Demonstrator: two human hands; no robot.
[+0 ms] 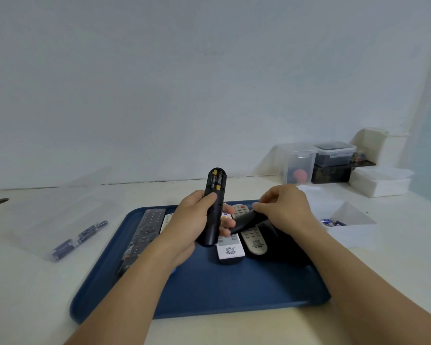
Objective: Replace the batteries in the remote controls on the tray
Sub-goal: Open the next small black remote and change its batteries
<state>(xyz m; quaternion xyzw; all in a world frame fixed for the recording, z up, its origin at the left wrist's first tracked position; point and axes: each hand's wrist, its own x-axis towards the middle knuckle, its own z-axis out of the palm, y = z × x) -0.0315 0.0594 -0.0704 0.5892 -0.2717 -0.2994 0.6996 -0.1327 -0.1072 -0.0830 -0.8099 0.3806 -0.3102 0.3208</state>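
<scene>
Head view. Held above the blue tray (209, 290): a black remote (213, 207), long axis near upright, top end tipped slightly away toward the wall, back side facing the camera. Open battery bay at its upper end, two black-and-gold batteries (216, 181) side by side inside. Gripped around the middle by the left hand (197, 220), thumb across the front, fingers curled behind and partly hidden. Pinched in the right hand (281, 207): a slim black piece (246, 220), matte, lying slantwise low-left to high-right; likely the cover, though hard to make out.

Flat on the tray: a long dark remote (144, 232) along the left edge, a white remote (229, 250), a grey remote (253, 239), lengthwise toward the wall, upper parts blocked by the hands. Another dark remote under the right forearm, mostly hidden.

Left on the pale table (35, 295): purple batteries (80, 239) inside a clear bag, end to end in a slanting row. Right: a white box (351, 220), blue-labelled cells just visible inside; clear lidded containers (316, 160) by the wall, contents blurred.
</scene>
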